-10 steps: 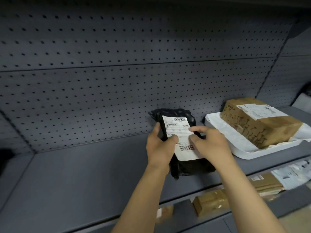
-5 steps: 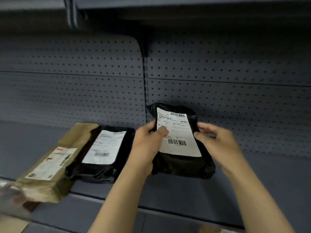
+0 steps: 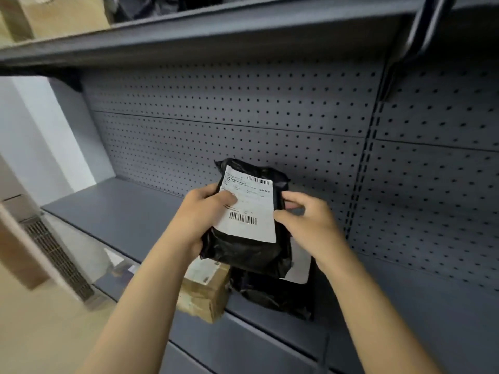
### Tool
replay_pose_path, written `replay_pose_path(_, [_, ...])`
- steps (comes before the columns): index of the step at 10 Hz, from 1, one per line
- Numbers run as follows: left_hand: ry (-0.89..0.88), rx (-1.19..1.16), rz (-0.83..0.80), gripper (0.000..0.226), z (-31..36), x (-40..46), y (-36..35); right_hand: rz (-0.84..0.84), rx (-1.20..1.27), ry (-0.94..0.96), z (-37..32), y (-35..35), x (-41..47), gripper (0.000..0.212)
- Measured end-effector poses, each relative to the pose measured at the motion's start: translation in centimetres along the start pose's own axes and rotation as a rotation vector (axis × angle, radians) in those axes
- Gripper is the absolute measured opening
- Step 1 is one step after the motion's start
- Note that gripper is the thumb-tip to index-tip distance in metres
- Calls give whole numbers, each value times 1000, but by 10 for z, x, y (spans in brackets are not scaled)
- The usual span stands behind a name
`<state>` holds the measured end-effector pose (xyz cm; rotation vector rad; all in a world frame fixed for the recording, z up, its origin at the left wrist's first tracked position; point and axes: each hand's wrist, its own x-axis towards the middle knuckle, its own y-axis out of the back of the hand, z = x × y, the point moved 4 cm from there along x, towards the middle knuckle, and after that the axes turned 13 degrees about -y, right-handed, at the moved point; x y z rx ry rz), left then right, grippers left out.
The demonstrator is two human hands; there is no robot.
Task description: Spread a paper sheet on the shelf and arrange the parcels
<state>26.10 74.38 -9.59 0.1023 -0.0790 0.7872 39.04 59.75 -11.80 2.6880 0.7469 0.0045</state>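
A black plastic parcel [image 3: 248,252] with a white barcode label is held upright above the grey shelf [image 3: 121,206]. My left hand [image 3: 202,214] grips its left edge, thumb on the label. My right hand [image 3: 305,225] pinches its right edge. Under it lie a brown cardboard parcel [image 3: 205,295] and a second black parcel [image 3: 275,295] with a white label, both at the shelf's front edge and partly hidden by the held parcel. No paper sheet shows on this shelf.
A perforated grey back panel [image 3: 270,125] closes the shelf behind. An upper shelf [image 3: 189,31] carries a cardboard box [image 3: 62,14]. A slotted upright [image 3: 372,157] divides the bays. At the left stand a white wall and a vented unit [image 3: 54,257].
The view has swung left; the white tray with the brown box has left the frame. The black parcel, still in both hands, now hangs over the brown and black parcels.
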Motion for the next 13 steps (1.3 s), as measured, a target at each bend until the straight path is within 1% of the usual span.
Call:
replay_pose_path(1, [23,16,-9,13,-18,32,54,-28,-49,-16,-11,-59,17,53])
replay_pose_path(3, [83,-7,-55,19,-63,90,135,-21,-129,-88,-29,-160,38,62])
replay_pose_path(4, [98,5,-64,21,-87,110,162,-26,-235,-127,-33,-191,45,61])
replay_pose_path(5, [120,9,-81,23,-110,128,179,-54,-270,-144,-32,-214,52,55])
replay_pose_path(6, [138,24,-103,25,-127,141,193,-79,-319,-179,-32,-234,59,54])
replay_pose_path(7, [129,45,-96,26,-138,154,203,-111,-426,-163,-31,-249,72,54])
replay_pose_path(8, [143,75,-140,23,-153,159,201,-129,-563,-143,-28,-261,76,51])
replay_pose_path(9, [154,168,-208,23,-176,160,191,-200,-693,-145,-18,-272,75,49])
replay_pose_path(10, [113,248,-207,24,-186,162,186,-172,-727,-130,-16,-270,73,43])
replay_pose_path(11, [39,337,-219,47,-183,163,184,-95,-731,-54,-19,-265,72,33])
replay_pose_path(12, [-47,507,-167,67,-170,163,185,-24,-636,25,-24,-256,70,31])
replay_pose_path(13, [-211,615,-44,57,-146,161,183,45,-416,36,-31,-241,67,26])
